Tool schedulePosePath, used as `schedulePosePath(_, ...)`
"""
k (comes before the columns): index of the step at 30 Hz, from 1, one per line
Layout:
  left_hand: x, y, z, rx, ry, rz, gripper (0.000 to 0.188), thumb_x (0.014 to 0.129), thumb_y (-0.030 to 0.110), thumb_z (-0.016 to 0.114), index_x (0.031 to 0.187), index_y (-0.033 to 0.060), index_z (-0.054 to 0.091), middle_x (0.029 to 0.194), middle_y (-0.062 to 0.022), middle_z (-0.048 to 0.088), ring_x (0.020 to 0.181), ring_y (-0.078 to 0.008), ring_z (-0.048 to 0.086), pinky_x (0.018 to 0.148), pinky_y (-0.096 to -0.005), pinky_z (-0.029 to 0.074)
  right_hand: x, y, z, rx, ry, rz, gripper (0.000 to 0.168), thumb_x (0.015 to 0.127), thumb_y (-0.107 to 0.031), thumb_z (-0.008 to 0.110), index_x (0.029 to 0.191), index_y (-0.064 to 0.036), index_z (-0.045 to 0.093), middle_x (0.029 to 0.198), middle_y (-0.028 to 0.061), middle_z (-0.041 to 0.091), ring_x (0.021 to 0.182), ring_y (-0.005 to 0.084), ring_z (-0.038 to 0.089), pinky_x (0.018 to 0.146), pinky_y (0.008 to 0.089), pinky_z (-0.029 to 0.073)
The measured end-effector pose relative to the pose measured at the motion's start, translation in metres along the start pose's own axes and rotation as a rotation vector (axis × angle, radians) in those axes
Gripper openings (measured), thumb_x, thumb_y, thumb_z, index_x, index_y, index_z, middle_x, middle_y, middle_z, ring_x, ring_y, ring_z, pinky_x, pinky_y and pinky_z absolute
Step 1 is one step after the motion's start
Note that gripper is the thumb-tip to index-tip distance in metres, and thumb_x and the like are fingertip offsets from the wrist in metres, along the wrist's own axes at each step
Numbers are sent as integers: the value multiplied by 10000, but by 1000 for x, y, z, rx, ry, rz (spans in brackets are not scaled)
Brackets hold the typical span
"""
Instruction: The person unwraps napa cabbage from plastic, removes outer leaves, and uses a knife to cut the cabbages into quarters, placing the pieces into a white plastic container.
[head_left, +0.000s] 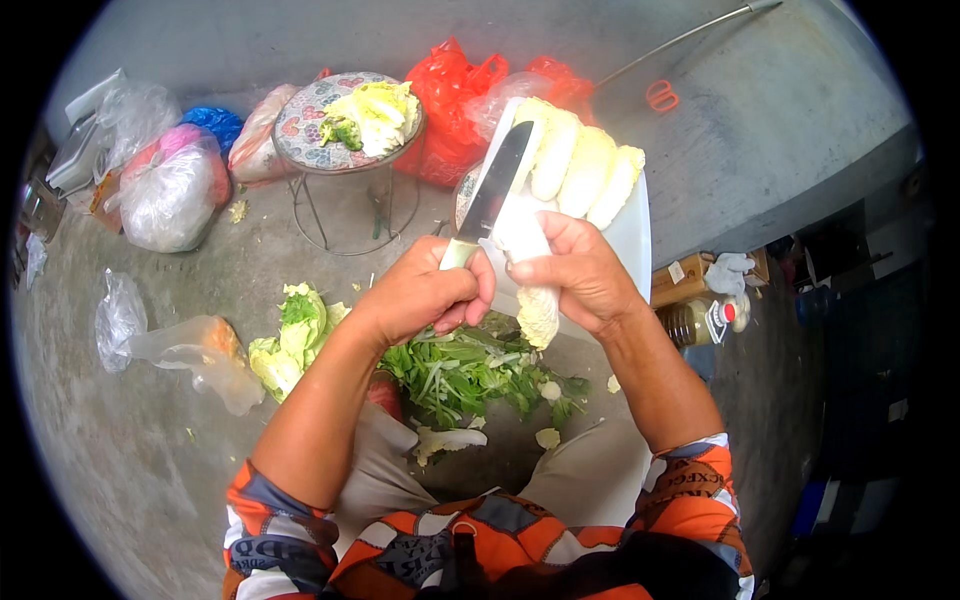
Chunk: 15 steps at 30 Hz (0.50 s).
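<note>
My left hand (431, 289) grips the pale handle of a kitchen knife (497, 180), its broad dark blade slanting up and away to the right. In my right hand (589, 274) is a slim napa cabbage piece (538, 315), pale stem end near the knife handle and yellow leaf end hanging down. Part of this piece is hidden by my fingers. Just beyond both hands, several pale-yellow napa cabbage pieces (585, 172) lie side by side on a white tray (639, 232). The blade overlaps the tray's left side in view; I cannot tell if they touch.
Leafy green trimmings (469, 375) and cabbage leaves (296, 341) litter the floor below my arms. A round patterned stool (300, 124) bears more leaves (375, 116). Red plastic bags (450, 97) stand behind. Orange-handled scissors (662, 96) and an oil bottle (690, 321) are at right.
</note>
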<state>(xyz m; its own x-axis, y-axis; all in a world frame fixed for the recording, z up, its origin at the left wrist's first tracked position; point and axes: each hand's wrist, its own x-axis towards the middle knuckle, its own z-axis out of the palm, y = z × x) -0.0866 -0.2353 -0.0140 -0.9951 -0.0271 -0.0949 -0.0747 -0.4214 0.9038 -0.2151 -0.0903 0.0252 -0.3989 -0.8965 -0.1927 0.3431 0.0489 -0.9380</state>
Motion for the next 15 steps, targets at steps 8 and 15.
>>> schedulePosePath(8, 3, -4, 3, 66, -17, -51, 105, 763, 53, 481, 715, 30, 571, 573, -50, 545, 406, -69, 408, 375, -215, 314, 1, 2, 2, 5, -22, 15, 336, 743, 19, 663, 1052, 65, 542, 960, 108, 627, 846, 156, 606, 787, 287, 487)
schedulePosePath(15, 1, -1, 1, 67, 45, -69, 101, 750, 46, 481, 717, 22, 573, 577, -64, 555, 397, -75, 411, 367, -218, 314, 2, 1, 5, -22, 8, 20, 315, 737, 14, 669, 1030, 62, 562, 936, 100, 631, 842, 146, 602, 784, 281, 483)
